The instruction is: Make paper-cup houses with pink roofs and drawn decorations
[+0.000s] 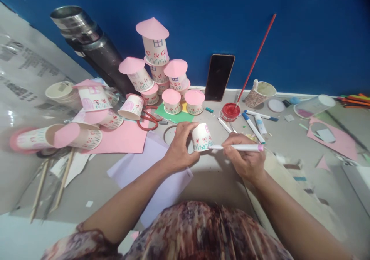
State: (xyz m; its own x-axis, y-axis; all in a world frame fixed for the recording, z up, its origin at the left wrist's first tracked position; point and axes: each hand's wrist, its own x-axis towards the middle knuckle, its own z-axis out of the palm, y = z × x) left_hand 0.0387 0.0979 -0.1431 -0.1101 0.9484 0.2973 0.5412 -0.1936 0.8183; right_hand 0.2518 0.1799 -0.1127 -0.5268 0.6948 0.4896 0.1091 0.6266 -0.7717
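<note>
My left hand (180,147) grips a small white paper cup (201,136) from its left side, thumb below and fingers above. Red marks, a purple window and green grass-like strokes decorate the cup. In my right hand (245,156) is a white felt-tip pen (243,147) with a pink end. Its tip points left and meets or nearly meets the cup's lower edge, at the green strokes. Beyond the hands stand similar decorated cups with pink cone roofs, among them a small one (194,102) on the green paper (170,113).
A black flask (98,51) leans at the back left near stacked cups. Red-handled scissors (148,122) lie left of centre. A phone (219,77) leans against the blue wall, and a red paint pot (230,111) holds a thin red stick. Lilac paper (153,175) lies under my left arm.
</note>
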